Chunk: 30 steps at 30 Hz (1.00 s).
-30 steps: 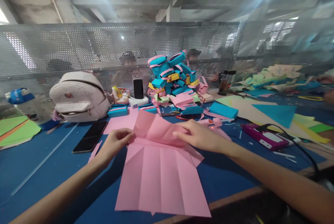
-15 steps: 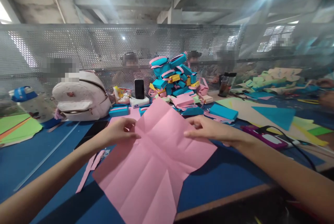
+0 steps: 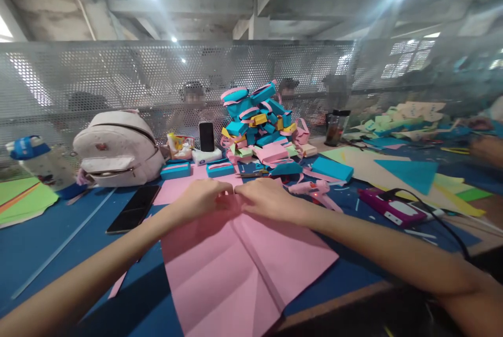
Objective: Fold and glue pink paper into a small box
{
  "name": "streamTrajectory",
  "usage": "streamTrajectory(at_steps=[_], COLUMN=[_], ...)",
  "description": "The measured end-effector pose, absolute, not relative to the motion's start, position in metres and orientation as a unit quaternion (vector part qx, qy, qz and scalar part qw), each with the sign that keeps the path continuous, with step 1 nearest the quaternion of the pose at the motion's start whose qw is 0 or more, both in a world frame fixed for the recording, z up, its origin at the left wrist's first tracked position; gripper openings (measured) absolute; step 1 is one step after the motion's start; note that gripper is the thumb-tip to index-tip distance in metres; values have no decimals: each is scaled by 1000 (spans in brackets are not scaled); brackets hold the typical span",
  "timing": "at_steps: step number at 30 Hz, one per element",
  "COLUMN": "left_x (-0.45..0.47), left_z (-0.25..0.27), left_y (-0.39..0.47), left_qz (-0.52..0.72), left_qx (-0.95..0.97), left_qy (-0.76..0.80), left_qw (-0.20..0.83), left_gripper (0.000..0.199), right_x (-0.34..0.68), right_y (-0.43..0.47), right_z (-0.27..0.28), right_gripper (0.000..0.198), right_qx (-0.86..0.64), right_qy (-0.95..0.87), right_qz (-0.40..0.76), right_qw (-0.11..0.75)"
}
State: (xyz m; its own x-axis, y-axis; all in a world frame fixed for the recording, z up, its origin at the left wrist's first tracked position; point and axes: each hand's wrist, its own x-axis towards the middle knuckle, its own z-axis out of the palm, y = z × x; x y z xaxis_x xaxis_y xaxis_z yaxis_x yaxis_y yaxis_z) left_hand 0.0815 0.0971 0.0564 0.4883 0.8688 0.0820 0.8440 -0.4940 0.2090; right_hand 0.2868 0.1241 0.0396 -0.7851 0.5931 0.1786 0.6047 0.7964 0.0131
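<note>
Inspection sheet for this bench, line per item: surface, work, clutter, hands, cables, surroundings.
Surface: blue tabletop, with white scraps at right.
Work: creased pink sheet, spread in front of the person.
Clutter: backpack, flat phone, pink glue gun, heap of mostly blue and pink paper pieces.
Hands: left hand and right hand close together at the sheet's far end; exact grip hidden.
Cables: black cable beside purple device.
Surroundings: perforated screen, people behind it.
</note>
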Motion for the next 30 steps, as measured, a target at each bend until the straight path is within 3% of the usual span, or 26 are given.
streamTrajectory(at_steps=[5, 12, 15, 17, 23, 30], left_x=[70, 70, 81, 90, 98, 57], left_z=[29, 7, 6, 2, -20, -32], left_y=[100, 80, 60, 45, 20, 0], left_qz=[74, 85, 93, 91, 14, -9], left_qx=[828, 823, 840, 861, 865, 844], left_qy=[547, 558, 534, 499, 487, 508], left_qw=[100, 70, 3, -43, -122, -168], left_gripper=[42, 16, 21, 14, 47, 49], right_x=[280, 284, 289, 293, 296, 324], right_y=[135, 126, 117, 109, 87, 88], right_z=[26, 7, 2, 0, -13, -20], right_gripper=[14, 21, 22, 25, 51, 57], right_qx=[-345, -267, -231, -208, -180, -297], right_qy=[-938, -960, -969, -975, -980, -948], right_qz=[7, 30, 18, -1, -35, -117], right_qw=[43, 83, 79, 77, 84, 13])
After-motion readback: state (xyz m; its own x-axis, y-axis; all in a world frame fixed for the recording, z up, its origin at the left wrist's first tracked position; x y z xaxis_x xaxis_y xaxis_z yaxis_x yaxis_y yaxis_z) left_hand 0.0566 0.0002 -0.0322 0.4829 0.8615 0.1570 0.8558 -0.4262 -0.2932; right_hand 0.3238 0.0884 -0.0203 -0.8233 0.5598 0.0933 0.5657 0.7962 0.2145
